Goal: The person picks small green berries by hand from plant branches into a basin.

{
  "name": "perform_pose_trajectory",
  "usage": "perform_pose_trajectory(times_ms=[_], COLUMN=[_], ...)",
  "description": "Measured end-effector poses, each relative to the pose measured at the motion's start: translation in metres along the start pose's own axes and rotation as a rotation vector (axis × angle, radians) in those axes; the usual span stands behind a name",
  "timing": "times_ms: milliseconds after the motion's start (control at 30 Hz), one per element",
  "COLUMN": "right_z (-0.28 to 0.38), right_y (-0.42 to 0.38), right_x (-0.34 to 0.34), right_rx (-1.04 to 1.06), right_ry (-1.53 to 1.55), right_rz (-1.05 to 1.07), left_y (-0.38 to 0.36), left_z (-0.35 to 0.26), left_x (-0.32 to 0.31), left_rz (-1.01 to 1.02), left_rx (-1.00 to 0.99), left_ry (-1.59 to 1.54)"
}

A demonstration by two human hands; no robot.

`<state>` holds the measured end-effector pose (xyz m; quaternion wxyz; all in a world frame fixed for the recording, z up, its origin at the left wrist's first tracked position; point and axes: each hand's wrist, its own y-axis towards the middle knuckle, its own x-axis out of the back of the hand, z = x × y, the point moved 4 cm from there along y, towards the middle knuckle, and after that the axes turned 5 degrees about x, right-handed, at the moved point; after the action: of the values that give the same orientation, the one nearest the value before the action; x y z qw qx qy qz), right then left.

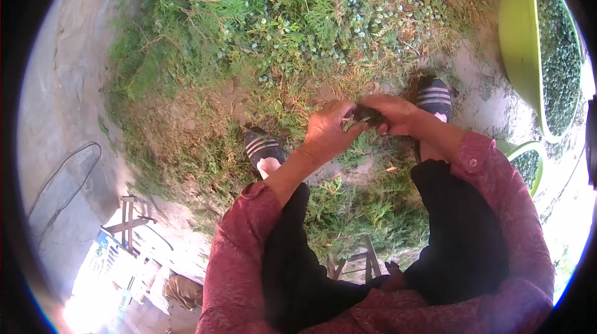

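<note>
My left hand [329, 129] and my right hand [395, 114] meet in front of me, low over the cut greenery between my feet. Fingers of both hands are curled round a small dark green clump [369, 115], and much of it is hidden by them. I cannot tell exactly what the clump is. Beyond my hands spreads a thick heap of green conifer branches [249, 29], dotted with small pale blue-green cones [357, 20]. Browner loose sprigs [186, 129] lie nearer and to the left.
At the upper right stands a lime-green tub [519, 39] filled with small green cones; a smaller green container [528, 146] holds more below it. Striped shoes [264, 144] flank my hands. A wooden stool [357, 260] shows beneath me. A cable loop [68, 178] lies at left.
</note>
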<state>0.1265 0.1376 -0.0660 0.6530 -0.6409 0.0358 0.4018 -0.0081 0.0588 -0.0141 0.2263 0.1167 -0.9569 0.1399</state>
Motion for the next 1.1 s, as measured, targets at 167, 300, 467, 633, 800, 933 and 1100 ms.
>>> perform_pose_trajectory(times_ms=[167,300,467,633,800,933,1100], right_z=[-0.004,0.000,-0.005,-0.002,0.001,-0.001,0.011], right_y=[-0.003,-0.006,-0.008,-0.011,-0.017,-0.017,-0.022], right_x=[0.011,0.009,0.018,0.019,0.014,0.018,0.012], right_rx=[0.014,0.013,0.007,0.023,0.020,0.028,0.097], right_ry=[-0.042,-0.091,-0.136,-0.125,-0.188,-0.146,-0.028], right_rz=[-0.042,0.039,0.057,0.060,0.045,0.036,0.036], left_y=[0.021,0.029,0.029,0.040,0.056,0.058,0.047], left_z=[0.065,0.073,0.071,0.050,0.046,0.048,0.030], left_x=[0.013,0.008,0.014,0.006,-0.010,-0.012,-0.008], left_rz=[-0.249,-0.244,-0.219,-0.223,-0.207,-0.156,-0.149], left_rx=[0.201,0.147,0.213,0.113,0.047,0.128,0.098], left_ry=[0.256,0.434,0.236,0.252,0.391,0.491,0.373])
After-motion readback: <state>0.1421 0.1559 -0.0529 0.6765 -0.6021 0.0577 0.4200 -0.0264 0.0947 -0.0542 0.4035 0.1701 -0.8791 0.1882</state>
